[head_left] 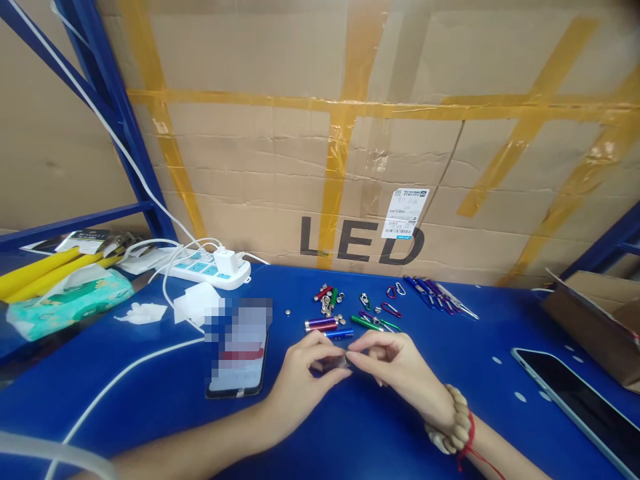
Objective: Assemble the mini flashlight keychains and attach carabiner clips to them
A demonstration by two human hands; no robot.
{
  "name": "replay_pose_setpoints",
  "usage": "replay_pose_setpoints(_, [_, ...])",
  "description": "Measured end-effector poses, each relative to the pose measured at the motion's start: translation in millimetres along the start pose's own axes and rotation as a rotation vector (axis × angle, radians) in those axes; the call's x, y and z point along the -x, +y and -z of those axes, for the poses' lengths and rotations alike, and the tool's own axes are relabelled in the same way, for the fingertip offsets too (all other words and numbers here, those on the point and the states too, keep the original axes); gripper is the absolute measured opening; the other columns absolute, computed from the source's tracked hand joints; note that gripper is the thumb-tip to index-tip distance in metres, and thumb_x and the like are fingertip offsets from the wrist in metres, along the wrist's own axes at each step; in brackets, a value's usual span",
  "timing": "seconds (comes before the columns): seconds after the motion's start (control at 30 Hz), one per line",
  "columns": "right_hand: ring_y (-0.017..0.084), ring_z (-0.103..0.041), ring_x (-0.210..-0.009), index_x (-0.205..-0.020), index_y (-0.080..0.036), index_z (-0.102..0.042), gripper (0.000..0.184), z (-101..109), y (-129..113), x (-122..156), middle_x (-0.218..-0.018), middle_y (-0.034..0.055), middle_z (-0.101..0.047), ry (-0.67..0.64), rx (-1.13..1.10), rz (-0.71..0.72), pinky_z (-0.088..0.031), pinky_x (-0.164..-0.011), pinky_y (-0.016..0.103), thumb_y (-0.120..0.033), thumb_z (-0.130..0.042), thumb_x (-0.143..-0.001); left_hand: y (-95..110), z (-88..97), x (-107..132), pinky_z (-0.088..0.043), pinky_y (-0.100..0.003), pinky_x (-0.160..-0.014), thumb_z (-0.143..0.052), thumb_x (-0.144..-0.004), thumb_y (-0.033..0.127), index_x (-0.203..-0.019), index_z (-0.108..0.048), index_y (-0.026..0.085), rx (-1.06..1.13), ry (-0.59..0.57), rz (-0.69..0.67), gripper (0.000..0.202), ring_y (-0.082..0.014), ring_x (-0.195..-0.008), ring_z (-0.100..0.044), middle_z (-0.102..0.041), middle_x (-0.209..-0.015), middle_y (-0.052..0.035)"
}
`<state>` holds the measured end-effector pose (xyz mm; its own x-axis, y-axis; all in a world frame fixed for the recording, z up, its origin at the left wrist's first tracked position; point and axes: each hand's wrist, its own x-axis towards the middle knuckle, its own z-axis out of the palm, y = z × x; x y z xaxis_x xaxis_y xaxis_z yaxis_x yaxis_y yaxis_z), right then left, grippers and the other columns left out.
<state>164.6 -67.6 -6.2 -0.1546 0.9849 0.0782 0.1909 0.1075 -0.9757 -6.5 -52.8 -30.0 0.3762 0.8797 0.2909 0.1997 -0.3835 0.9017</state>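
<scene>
My left hand [307, 373] is closed in a pinch around a small greyish, shiny piece [339, 362] whose kind I cannot make out. The thumb and forefinger of my right hand [393, 360] are pressed together at that piece's right end; what sits between them is too small to name. Just beyond the fingertips lie a blue metal tube [340, 333], a purple tube [321, 322] and a green tube [366, 323]. Several small silver button cells [327, 303] are scattered behind them, near a red tube [323, 293] and small carabiners [391, 310].
A lit phone [240, 367] lies left of my hands, a dark phone [580, 407] at the right. Behind stand a power strip [205, 272] with white cables and a large LED carton [260, 173]. Pens [440, 295] lie back right, near an open cardboard box [590, 327].
</scene>
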Motion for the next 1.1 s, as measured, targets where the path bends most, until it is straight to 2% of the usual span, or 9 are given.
replay_pose_setpoints(0.13, [0.004,-0.04,-0.039,-0.076,-0.015,-0.071,0.027,0.3,-2.9,0.2,-0.052,-0.0028,-0.056,-0.069,0.081,0.002,-0.033,-0.036,0.016,-0.041,-0.07,-0.068,-0.3,1.4,-0.5,-0.049,-0.022,-0.061,-0.066,-0.073,0.026,-0.078,-0.07,0.018,-0.003,0.004,-0.023,0.01,-0.0117,-0.069,-0.054,-0.056,-0.075,-0.0016])
replay_pose_setpoints(0.2, [0.004,-0.042,-0.04,-0.076,-0.015,-0.07,0.027,-0.5,-3.6,1.1,-0.054,-0.0015,-0.057,-0.033,0.134,0.07,-0.035,-0.036,0.016,-0.041,-0.068,-0.071,-0.8,1.6,-1.1,-0.05,-0.022,-0.061,-0.066,-0.073,0.029,-0.079,-0.071,0.018,0.003,0.006,-0.021,0.013,-0.0123,-0.069,-0.055,-0.057,-0.075,-0.0019])
replay_pose_setpoints(0.33, [0.004,-0.047,-0.046,-0.075,-0.016,-0.069,0.02,0.5,-3.5,5.2,-0.08,0.0044,-0.064,0.143,0.364,0.449,-0.042,-0.042,0.017,-0.036,-0.065,-0.076,-0.4,1.2,-2.0,-0.051,-0.022,-0.061,-0.065,-0.073,0.032,-0.081,-0.071,0.018,0.044,0.027,0.006,0.017,-0.0128,-0.071,-0.056,-0.057,-0.077,-0.0023])
replay_pose_setpoints(0.43, [0.004,-0.052,-0.049,-0.084,-0.02,-0.069,0.014,3.9,-1.1,8.4,-0.088,0.0033,-0.064,0.155,0.67,0.694,-0.044,-0.048,0.017,-0.032,-0.062,-0.081,1.0,1.4,-2.1,-0.051,-0.022,-0.061,-0.064,-0.074,0.031,-0.083,-0.072,0.019,0.034,0.048,-0.022,0.016,-0.0126,-0.071,-0.056,-0.056,-0.077,-0.0022])
replay_pose_setpoints(0.53, [0.004,-0.057,-0.057,-0.088,-0.024,-0.069,0.016,6.4,1.8,9.5,-0.09,0.0014,-0.065,0.166,0.913,0.834,-0.044,-0.054,0.016,-0.029,-0.054,-0.086,1.2,1.8,-1.6,-0.05,-0.021,-0.06,-0.063,-0.076,0.031,-0.084,-0.072,0.021,-0.011,0.055,-0.056,0.016,-0.0132,-0.072,-0.056,-0.057,-0.076,-0.0021])
replay_pose_setpoints(0.67, [0.003,-0.057,-0.056,-0.088,-0.023,-0.067,0.019,5.1,2.3,9.7,-0.09,0.0008,-0.065,0.122,0.95,0.842,-0.044,-0.054,0.015,-0.027,-0.049,-0.09,-1.5,1.3,0.1,-0.048,-0.022,-0.061,-0.063,-0.077,0.029,-0.083,-0.072,0.022,-0.068,0.041,-0.085,0.013,-0.0136,-0.072,-0.056,-0.058,-0.077,-0.0024])
replay_pose_setpoints(0.9, [0.003,-0.055,-0.05,-0.094,-0.023,-0.063,0.016,6.6,-0.2,7.5,-0.096,0.0017,-0.064,0.014,0.852,0.68,-0.046,-0.049,0.014,-0.031,-0.05,-0.088,-2.0,0.7,-0.8,-0.05,-0.023,-0.072,-0.056,-0.08,0.022,-0.082,-0.067,0.021,-0.032,0.03,-0.021,0.011,-0.0145,-0.081,-0.058,-0.058,-0.085,-0.0023])
replay_pose_setpoints(1.0, [0.003,-0.056,-0.05,-0.102,-0.022,-0.062,0.02,19.2,1.7,0.0,-0.095,0.0028,-0.064,0.119,0.862,0.675,-0.047,-0.051,0.015,-0.031,-0.052,-0.087,0.0,1.4,-2.6,-0.051,-0.023,-0.07,-0.049,-0.085,0.028,-0.087,-0.064,0.02,0.01,0.06,0.032,0.017,-0.0149,-0.084,-0.057,-0.057,-0.092,-0.0036])
replay_pose_setpoints(1.1, [0.006,-0.06,-0.057,-0.096,-0.023,-0.065,0.018,35.2,5.9,-9.5,-0.093,0.0023,-0.065,0.239,0.959,0.637,-0.048,-0.054,0.017,-0.03,-0.051,-0.088,2.0,1.1,-3.0,-0.051,-0.021,-0.062,-0.046,-0.086,0.03,-0.09,-0.063,0.019,0.062,0.005,0.108,0.021,-0.0127,-0.076,-0.057,-0.055,-0.094,-0.0041])
